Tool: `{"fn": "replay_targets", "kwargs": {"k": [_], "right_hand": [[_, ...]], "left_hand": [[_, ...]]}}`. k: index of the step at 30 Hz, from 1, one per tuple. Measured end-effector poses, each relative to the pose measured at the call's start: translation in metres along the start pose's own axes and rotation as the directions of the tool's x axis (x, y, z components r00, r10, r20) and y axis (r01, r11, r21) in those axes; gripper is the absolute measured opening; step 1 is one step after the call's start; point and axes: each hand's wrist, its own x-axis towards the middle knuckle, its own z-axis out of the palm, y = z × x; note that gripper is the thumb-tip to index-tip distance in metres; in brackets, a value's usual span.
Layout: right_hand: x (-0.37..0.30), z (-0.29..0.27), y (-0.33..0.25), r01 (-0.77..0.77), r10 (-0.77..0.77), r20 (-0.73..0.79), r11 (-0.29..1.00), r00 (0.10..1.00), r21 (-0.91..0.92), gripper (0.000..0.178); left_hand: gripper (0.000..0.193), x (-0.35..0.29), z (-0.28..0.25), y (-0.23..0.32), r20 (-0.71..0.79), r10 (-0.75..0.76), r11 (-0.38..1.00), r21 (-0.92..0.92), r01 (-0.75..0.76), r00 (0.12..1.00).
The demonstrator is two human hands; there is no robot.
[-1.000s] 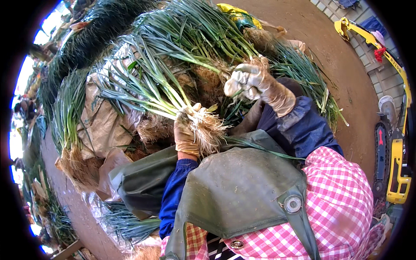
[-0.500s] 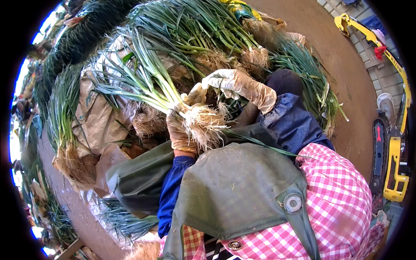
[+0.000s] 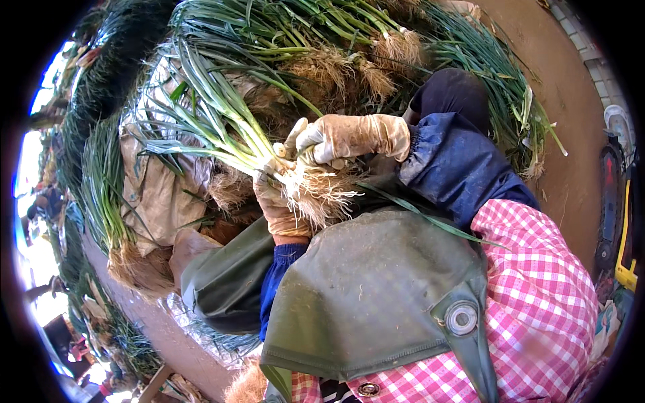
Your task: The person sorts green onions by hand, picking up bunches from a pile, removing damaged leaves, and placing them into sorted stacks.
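Both my hands wear stained pale gloves. My left hand (image 3: pixel 277 205) is wrapped round the white stems of a bunch of green onions (image 3: pixel 245 140), just above the roots. The leaves fan out to the far left, and the pale, stringy roots (image 3: pixel 322 195) hang toward my lap. My right hand (image 3: pixel 353 140) is closed, its curled fingers against the root end beside my left hand's fingertips. Anything pinched inside those fingers is hidden. One long green leaf (image 3: pixel 420 213) lies across my dark green apron (image 3: pixel 376 289).
More green onions (image 3: pixel 269 33) are heaped in front of me, with brown roots (image 3: pixel 396 50) toward me. Another bundle (image 3: pixel 104 188) stands at the left by brown sacking (image 3: pixel 158 195). Further green onions (image 3: pixel 484 74) lie beyond my right knee. A yellow machine part (image 3: pixel 626 272) shows at the right edge.
My right hand has come down and nearer to the bunch, its fingers curling in at the root end. My left hand keeps its hold. The view has shifted, and less of the yellow machine shows.
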Motion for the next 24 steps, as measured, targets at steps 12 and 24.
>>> {"fn": "replay_targets", "kwargs": {"k": [12, 24], "right_hand": [[-0.049, -0.008, -0.038, 0.210, -0.159, -0.199, 0.940, 0.967, 0.270, 0.012], [-0.014, 0.057, -0.040, -0.067, -0.142, 0.458, 0.910, 0.878, 0.410, 0.019]], "left_hand": [[0.041, 0.014, -0.007, -0.009, 0.057, 0.012, 0.999, 0.045, -0.015, 0.998], [0.025, 0.011, 0.009, -0.028, 0.100, -0.025, 0.999, 0.022, 0.023, 0.995]]}}
